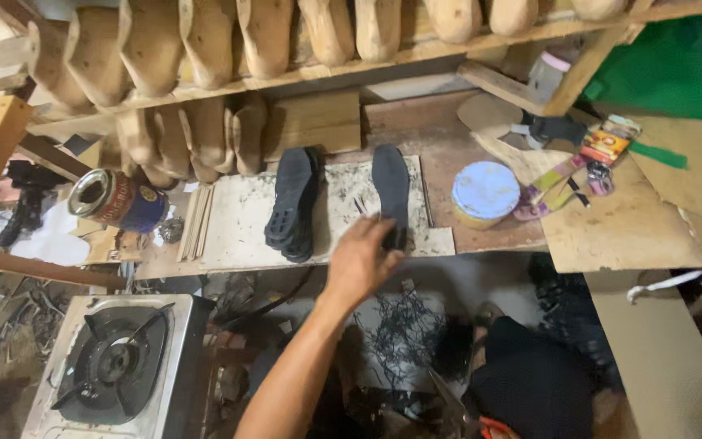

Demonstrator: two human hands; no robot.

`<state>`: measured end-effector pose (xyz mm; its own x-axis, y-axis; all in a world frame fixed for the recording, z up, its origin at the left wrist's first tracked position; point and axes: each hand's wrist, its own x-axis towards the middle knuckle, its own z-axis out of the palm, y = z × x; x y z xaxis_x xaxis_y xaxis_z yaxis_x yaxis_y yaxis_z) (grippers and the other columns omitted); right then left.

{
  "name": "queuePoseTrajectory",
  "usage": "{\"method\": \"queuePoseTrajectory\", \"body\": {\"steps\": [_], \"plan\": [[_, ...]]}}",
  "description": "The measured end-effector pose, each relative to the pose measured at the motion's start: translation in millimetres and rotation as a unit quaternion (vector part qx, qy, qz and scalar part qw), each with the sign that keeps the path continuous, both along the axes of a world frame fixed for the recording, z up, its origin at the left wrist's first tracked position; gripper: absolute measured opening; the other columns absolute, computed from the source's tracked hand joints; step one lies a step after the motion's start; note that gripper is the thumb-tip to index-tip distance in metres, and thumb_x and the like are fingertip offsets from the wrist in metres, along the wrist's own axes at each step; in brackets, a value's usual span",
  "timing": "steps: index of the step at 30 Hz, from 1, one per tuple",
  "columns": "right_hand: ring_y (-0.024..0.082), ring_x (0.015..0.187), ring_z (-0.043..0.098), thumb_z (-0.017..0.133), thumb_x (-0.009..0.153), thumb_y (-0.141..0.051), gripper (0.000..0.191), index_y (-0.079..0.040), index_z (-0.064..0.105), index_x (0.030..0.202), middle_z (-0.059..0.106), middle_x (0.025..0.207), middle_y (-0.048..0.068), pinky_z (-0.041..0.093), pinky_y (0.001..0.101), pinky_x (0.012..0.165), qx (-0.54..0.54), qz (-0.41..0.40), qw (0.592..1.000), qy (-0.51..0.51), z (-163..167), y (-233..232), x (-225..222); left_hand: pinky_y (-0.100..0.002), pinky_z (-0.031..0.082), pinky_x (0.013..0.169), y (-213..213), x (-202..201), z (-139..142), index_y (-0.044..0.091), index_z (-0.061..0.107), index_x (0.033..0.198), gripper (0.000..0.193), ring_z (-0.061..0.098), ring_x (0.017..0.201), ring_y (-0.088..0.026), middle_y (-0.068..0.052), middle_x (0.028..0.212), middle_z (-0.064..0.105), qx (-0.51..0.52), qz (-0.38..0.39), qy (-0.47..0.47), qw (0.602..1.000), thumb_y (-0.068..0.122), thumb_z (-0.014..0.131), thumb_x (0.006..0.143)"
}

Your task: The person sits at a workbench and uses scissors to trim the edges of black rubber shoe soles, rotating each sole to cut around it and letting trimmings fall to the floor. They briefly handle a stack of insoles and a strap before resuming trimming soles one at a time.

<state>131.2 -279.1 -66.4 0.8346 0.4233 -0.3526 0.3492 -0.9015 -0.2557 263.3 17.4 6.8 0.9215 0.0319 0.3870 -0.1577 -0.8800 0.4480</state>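
The left hand (363, 260) is showing bare, and the forearm (302, 358) behind it is wearing no sleeve. Lower down, the person is seemingly wearing black trousers (530, 382).
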Motion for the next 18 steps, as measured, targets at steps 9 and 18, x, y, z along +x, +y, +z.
{"method": "queuePoseTrajectory", "body": {"steps": [9,18], "plan": [[0.02,0.082,0.078,0.076,0.076,-0.051,0.054,-0.014,0.077,0.115,0.077,0.111,0.007,0.065,0.0377,0.073,0.014,0.004,0.999,-0.032,59,7,7,-0.049,0.053,0.088,120,-7,71,0.015,0.072,0.121,0.051,0.066,0.108,-0.038,-0.014,0.121,0.07,0.04,0.207,0.195,0.958,0.042,0.08,0.079],[0.022,0.088,0.078,0.077,0.076,-0.048,0.053,-0.013,0.077,0.117,0.077,0.111,0.009,0.064,0.0388,0.078,0.087,0.041,0.989,-0.111,-13,-6,-3,-0.041,0.056,0.09,150,-28,68,0.001,0.074,0.117,0.054,0.075,0.101,-0.026,-0.016,0.107,0.078,-0.242,0.22,0.002,0.945,0.044,0.078,0.084]]}}
